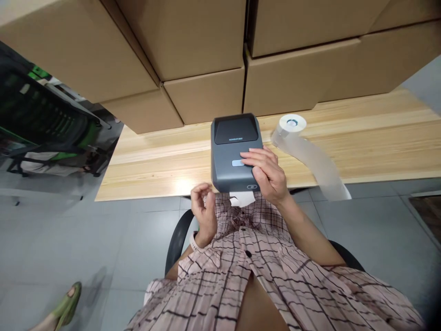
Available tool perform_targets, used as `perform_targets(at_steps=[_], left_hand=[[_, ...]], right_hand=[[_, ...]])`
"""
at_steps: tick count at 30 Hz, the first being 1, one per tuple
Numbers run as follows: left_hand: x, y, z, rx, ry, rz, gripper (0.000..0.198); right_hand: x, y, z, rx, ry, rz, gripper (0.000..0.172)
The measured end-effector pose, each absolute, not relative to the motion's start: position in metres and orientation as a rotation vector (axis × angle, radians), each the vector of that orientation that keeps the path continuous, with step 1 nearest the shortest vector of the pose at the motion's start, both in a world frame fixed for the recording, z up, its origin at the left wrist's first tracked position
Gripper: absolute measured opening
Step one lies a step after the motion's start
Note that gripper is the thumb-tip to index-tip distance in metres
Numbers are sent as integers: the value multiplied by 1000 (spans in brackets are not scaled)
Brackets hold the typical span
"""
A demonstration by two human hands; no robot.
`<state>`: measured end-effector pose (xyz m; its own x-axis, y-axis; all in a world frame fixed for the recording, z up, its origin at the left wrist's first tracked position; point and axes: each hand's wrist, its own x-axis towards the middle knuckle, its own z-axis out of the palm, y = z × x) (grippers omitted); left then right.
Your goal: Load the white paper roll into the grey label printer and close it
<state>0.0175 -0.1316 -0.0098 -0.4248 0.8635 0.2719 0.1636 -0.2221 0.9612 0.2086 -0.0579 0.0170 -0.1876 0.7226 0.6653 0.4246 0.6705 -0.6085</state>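
Note:
A dark grey label printer (229, 172) stands at the front edge of the wooden table. Out of its front slot hangs a short piece of white label paper (242, 199) with a ragged edge. My right hand (268, 172) rests on the printer's right side, fingers stretched flat across the top beside a pale button. Near the printer's lower left corner is my left hand (204, 209), its fingers curled; whether anything is between them I cannot make out. To the right of the printer lies a roll of white labels (292, 123), its strip (317, 161) trailing over the table edge.
Large cardboard boxes (203, 94) are stacked along the back of the wooden table (155, 156). A black chair (179, 236) is behind me. On the left stands another dark chair (41, 105), and a person's foot in a green shoe (69, 303) shows at lower left.

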Motion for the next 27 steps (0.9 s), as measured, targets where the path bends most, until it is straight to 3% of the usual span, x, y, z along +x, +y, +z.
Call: perform_targets(at_steps=[1,6,9,14,19,25,27], left_hand=[[18,-141,-13,1176,1526,1776,29],[31,-148,-4,860,1044,944,61],[41,-133,9,591,867,760,70],[52,-129,10,606,986,890,45],[52,-135,3,889,1127,1083,33],[26,-142,3,1095,1170,936,47],[14,-143,1,1156,1288,1096,59]], right_hand=[[208,-57,17,-895,-1812,339,36],[206,-55,15,-834,-1776,289,33],[206,-56,16,-838,-1794,298,33],[205,-57,17,-882,-1795,330,35],[206,-58,21,-915,-1852,294,38],[209,-66,39,-1032,-2059,46,26],[210,-64,43,-1028,-2121,2,22]])
